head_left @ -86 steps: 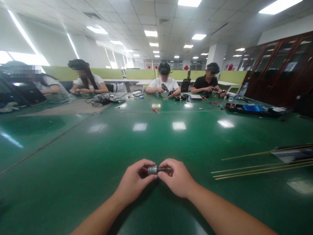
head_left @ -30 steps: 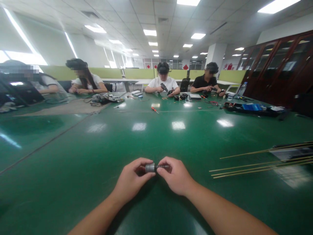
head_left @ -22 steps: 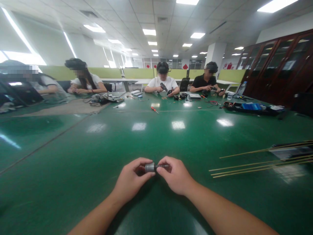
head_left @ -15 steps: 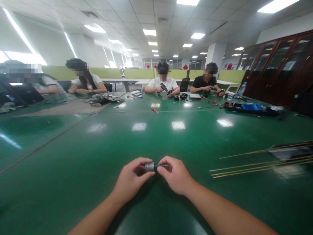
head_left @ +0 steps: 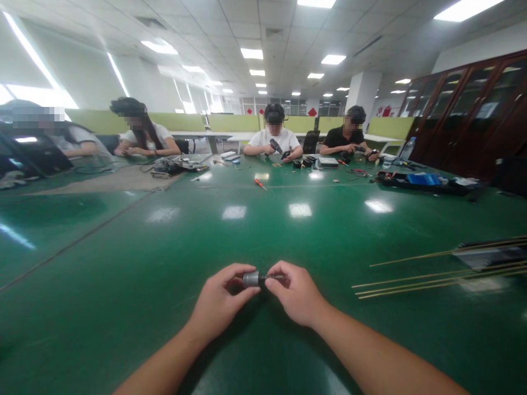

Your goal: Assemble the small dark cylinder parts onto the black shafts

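Note:
Thumb and fingers of my left hand [head_left: 217,296] are closed round a small grey metal cylinder [head_left: 251,279], held sideways just above the green table. From its right end runs a thin, dark, ridged shaft [head_left: 264,277]. My right hand [head_left: 301,293] pinches that shaft between thumb and forefinger, and its fingers hide part of the far end. Whether the cylinder and shaft are one piece or two fitted together, I cannot tell.
Several thin brass-coloured rods [head_left: 411,286] lie at the right, some across a clear packet [head_left: 486,257]. An orange screwdriver [head_left: 259,184] is farther off. Across the table [head_left: 164,247] several people sit, one holding a power drill [head_left: 275,146]. An open black case [head_left: 432,184] rests back right.
Both hands keep their grip on the cylinder and shaft, with hardly any shift. Little else differs, apart from slight head movements of the people across the table.

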### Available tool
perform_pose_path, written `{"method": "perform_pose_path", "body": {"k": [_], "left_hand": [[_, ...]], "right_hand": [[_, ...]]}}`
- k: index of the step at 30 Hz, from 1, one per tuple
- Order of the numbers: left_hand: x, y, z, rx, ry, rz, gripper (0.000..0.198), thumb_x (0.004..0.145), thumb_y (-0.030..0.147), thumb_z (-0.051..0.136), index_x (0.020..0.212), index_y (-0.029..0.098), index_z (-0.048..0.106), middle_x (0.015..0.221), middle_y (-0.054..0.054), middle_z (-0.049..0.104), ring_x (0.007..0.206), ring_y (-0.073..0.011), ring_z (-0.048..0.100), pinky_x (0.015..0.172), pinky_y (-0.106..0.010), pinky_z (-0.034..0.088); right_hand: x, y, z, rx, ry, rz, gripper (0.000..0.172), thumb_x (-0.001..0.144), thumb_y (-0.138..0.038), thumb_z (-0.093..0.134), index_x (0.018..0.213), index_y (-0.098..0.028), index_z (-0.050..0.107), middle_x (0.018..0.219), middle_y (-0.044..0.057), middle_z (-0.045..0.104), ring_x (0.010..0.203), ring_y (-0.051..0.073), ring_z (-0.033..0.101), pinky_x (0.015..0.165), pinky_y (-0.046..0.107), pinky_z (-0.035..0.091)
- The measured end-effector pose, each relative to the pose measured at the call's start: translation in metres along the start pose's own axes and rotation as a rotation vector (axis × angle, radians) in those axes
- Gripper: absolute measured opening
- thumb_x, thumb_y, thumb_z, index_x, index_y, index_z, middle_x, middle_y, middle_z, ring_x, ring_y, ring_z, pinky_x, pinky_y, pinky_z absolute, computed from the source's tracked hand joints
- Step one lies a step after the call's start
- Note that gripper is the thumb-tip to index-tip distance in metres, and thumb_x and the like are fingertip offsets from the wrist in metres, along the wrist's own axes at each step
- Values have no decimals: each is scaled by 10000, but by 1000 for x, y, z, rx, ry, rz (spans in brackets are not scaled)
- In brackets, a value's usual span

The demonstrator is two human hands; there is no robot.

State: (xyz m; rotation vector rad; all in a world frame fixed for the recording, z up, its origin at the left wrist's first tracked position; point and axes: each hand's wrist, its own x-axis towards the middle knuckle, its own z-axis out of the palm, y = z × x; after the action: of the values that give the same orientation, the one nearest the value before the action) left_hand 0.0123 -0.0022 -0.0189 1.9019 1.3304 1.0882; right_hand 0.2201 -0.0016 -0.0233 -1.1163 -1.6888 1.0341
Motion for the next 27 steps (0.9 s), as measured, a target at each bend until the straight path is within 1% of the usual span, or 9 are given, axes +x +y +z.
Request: {"method": "perform_pose_path", "body": {"k": [12,20,27], "left_hand": [[0,0,1,-5,3,5,316,783,356,762,1069,240,696,1062,-33,722,910,-204,710,865,-320,565],[0,-5,0,8,10,21,324,788,361,758,1082,243,692,1074,-41,724,928,-215,716,869,-334,573],[1,1,0,6,20,19,337,770,378,759,1067,232,703,1058,-48,733,910,-220,721,853,-331,588]], "right_hand": [[0,0,1,35,6,15,95,845,-264,610,860,-187,663,712,-24,609,638,127,540,595,230,404],[2,2,1,58,5,24,84,839,-259,612,849,-187,654,700,-27,601,626,122,538,585,224,400],[1,0,0,55,10,21,83,845,-255,610,857,-184,652,695,-27,596,627,123,541,582,222,400]]}}
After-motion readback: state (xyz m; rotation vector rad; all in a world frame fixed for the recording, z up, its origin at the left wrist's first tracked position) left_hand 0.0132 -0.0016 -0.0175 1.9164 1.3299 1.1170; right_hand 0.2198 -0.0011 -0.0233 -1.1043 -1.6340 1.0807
